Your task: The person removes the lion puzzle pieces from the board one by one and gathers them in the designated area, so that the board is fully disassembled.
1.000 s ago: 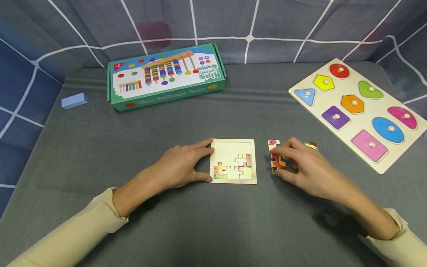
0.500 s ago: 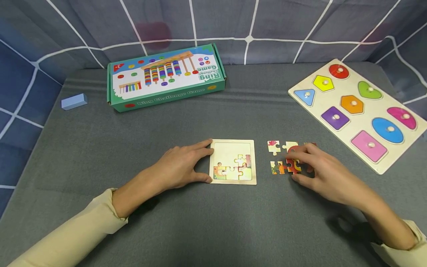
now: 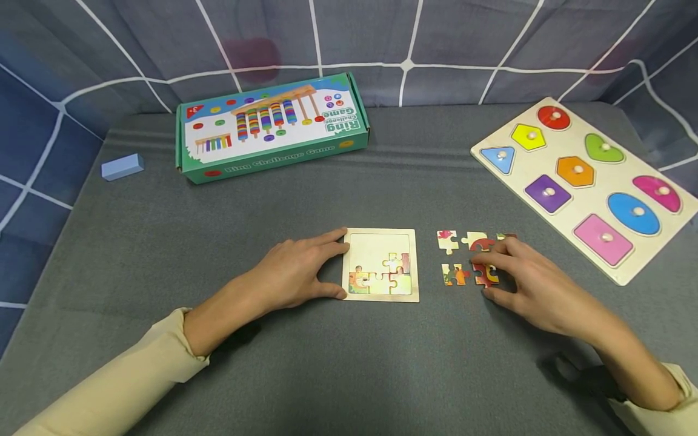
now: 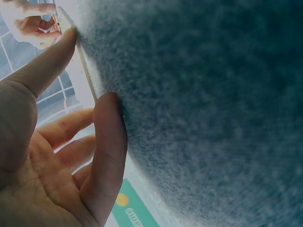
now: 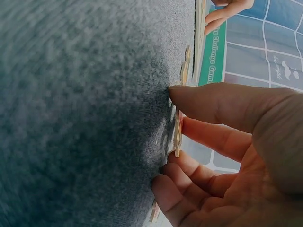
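A small wooden puzzle tray (image 3: 379, 233) lies mid-table, with several jigsaw pieces in its lower and right parts. My left hand (image 3: 291, 270) rests against its left edge, thumb and fingers spread along it. To the tray's right, my right hand (image 3: 537, 290) pinches a red-and-yellow jigsaw piece (image 3: 485, 275) between thumb and finger, low at the cloth. Around it lie a white-and-pink piece (image 3: 447, 240), a cream-and-red piece (image 3: 478, 241) and a green-and-orange piece (image 3: 454, 275). Another piece (image 3: 506, 235) is partly hidden behind the right hand.
A green Ring Challenge Game box (image 3: 272, 130) stands at the back left. Farther left lies a blue block (image 3: 122, 167). At the right is a wooden shape board (image 3: 586, 200) with knobbed shapes. Checked cloth (image 3: 458, 48) hangs behind the grey table.
My right hand has moved right with the red-and-yellow piece, separating it from the green-and-orange piece and uncovering nearby pieces. The left hand stays at the tray.
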A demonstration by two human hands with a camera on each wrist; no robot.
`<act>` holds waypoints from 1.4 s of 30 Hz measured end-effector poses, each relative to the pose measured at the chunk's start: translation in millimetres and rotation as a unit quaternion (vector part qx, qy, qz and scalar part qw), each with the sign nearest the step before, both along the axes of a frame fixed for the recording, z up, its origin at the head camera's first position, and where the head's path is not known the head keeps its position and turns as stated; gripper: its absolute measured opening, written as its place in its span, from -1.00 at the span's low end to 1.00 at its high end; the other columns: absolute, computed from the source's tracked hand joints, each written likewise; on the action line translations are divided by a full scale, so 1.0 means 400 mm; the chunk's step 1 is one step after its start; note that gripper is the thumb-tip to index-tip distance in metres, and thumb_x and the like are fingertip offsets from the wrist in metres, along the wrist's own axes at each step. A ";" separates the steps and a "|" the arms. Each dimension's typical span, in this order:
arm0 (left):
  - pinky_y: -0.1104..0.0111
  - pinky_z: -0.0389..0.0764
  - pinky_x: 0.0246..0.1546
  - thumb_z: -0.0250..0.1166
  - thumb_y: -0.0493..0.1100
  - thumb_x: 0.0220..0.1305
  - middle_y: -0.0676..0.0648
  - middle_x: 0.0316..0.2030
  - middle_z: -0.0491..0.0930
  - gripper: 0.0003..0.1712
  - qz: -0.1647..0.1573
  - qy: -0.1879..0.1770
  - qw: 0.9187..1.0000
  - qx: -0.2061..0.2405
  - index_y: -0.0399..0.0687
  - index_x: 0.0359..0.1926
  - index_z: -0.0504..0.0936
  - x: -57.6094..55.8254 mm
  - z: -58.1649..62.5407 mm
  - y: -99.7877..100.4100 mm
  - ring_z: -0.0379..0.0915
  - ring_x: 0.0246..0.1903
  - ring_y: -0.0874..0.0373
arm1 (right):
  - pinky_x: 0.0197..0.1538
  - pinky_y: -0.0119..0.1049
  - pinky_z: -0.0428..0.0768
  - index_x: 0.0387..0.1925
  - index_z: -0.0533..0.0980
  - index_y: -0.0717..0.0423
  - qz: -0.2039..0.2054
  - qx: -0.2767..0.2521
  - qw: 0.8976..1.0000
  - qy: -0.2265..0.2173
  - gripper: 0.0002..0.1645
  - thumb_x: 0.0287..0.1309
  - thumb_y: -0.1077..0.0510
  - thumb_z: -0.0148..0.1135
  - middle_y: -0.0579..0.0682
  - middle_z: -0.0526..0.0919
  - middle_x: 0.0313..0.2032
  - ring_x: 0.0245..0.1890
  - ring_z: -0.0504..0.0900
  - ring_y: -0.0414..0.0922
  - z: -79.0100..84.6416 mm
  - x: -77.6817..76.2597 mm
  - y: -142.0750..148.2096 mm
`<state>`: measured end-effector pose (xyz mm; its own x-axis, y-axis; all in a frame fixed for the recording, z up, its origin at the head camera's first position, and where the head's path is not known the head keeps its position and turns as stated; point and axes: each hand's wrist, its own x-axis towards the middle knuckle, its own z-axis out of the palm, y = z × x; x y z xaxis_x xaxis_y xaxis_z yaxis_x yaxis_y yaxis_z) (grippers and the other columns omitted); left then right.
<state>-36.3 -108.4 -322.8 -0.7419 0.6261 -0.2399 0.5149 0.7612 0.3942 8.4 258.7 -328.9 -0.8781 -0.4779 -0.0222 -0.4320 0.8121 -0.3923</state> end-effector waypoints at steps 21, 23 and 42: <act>-0.05 0.54 -0.10 0.51 0.22 0.03 -0.07 0.44 0.23 -0.11 -0.001 0.004 1.000 0.004 -0.05 0.33 0.49 0.001 -0.001 -0.002 0.55 0.05 -0.04 | -0.20 -0.10 0.41 0.16 0.56 0.06 -0.003 0.012 0.999 -0.039 -0.33 -0.08 0.29 0.53 0.00 0.45 -0.10 -0.15 0.42 -0.06 0.007 0.001 0.003; -0.06 0.53 -0.10 0.51 0.22 0.02 -0.07 0.44 0.23 -0.11 -0.002 0.006 1.000 0.005 -0.06 0.33 0.49 0.001 -0.001 -0.001 0.55 0.05 -0.04 | -0.21 -0.10 0.41 0.16 0.56 0.07 0.000 0.011 0.999 -0.034 -0.32 -0.09 0.29 0.53 -0.01 0.46 -0.11 -0.16 0.42 -0.07 0.007 0.002 0.003; -0.06 0.52 -0.07 0.50 0.23 0.03 -0.06 0.44 0.23 -0.10 -0.001 0.001 1.000 -0.005 -0.05 0.34 0.48 -0.002 0.002 0.000 0.51 0.12 -0.05 | -0.27 -0.19 0.46 0.07 0.61 0.12 0.034 -0.038 0.999 -0.002 -0.50 0.02 0.25 0.49 -0.02 0.54 -0.05 -0.32 0.49 -0.18 0.051 -0.024 -0.113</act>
